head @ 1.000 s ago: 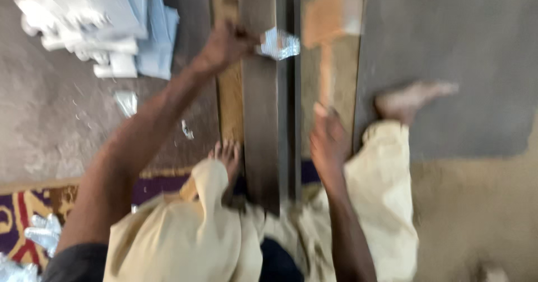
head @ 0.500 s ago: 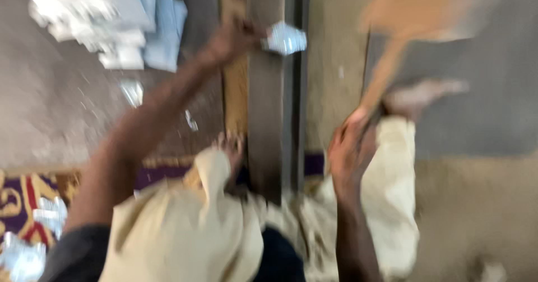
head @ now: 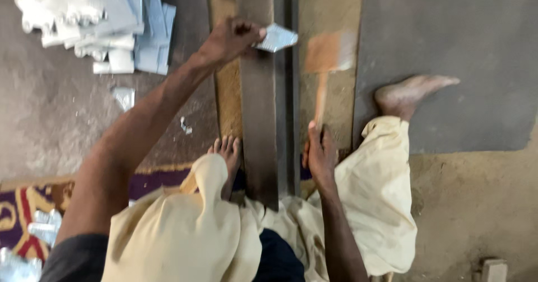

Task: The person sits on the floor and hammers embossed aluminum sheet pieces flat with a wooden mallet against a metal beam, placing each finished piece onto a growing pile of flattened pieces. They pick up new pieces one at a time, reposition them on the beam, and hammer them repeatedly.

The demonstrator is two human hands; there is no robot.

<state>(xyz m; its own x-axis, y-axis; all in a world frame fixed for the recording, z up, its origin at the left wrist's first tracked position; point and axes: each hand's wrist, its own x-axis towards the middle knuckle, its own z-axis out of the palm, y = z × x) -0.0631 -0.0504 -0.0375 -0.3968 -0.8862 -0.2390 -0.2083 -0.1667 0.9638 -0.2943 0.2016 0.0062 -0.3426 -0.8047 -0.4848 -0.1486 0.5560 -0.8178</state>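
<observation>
While the left hand (head: 232,38) pinches a small sheet-metal piece (head: 276,37) against the top of a long steel beam (head: 259,119), the right hand (head: 320,156) is closed round the thin handle of a wooden mallet (head: 329,55). The metal piece is pale grey and folded, and it juts past the thumb towards the beam's right edge. The mallet's blocky head is blurred and sits just to the right of the piece, above the sandy strip of floor (head: 476,215); whether it touches anything cannot be told. The beam runs lengthwise away from the person, between the two bare feet: the left foot (head: 227,153) rests just beside its left edge, the right foot (head: 412,94) lies well apart on the grey slab. Loose cream trousers (head: 375,203) cover both legs. Far left, a stack of grey metal sheets (head: 101,24) lies on the floor, with a few scraps (head: 123,97) near it. A patterned purple rug (head: 28,215) shows at the lower left.
</observation>
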